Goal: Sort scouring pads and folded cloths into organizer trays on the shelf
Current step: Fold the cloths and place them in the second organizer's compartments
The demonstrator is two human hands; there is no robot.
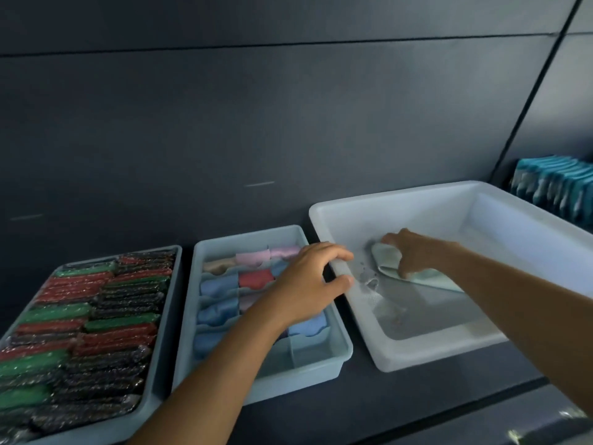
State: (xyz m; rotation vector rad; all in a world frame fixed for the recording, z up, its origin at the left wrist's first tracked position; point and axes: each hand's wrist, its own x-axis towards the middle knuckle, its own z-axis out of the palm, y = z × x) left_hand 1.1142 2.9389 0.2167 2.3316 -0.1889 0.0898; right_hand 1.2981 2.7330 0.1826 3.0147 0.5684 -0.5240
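- The left hand point(308, 281) reached in from 7 o'clock, forearm stretched over the middle tray. Its fingers were curled over the near-left rim of the white tub point(401, 194) with the thumb pressed against the same rim, so it was grasping the tub's edge.
- The right hand point(414, 252) came in from 4 o'clock, its arm crossing the tub's near-right corner. It lay palm-down inside the tub, fingers bent round a pale green cloth point(386, 256), clasping it.
- The pale green cloth lay in the tub at its 9 o'clock side, against the left wall and close to the left hand. One flap trailed out toward 4 o'clock under the right wrist.
- The white tub stood on the dark shelf point(401, 399) at 3 o'clock from the frame's centre, and it was the largest of the containers.
- At 6 o'clock, just beside the tub, stood a pale blue divided tray point(250, 234). Folded cloths point(221, 284) in blue, pink, red and beige stood in its compartments.
- At 8 o'clock sat a second tray point(168, 316), packed in rows with green, red and black scouring pads point(80, 332) in shiny wrap.
- At 2 o'clock, behind the tub's far-right corner, a row of teal packs point(555, 187) stood upright.
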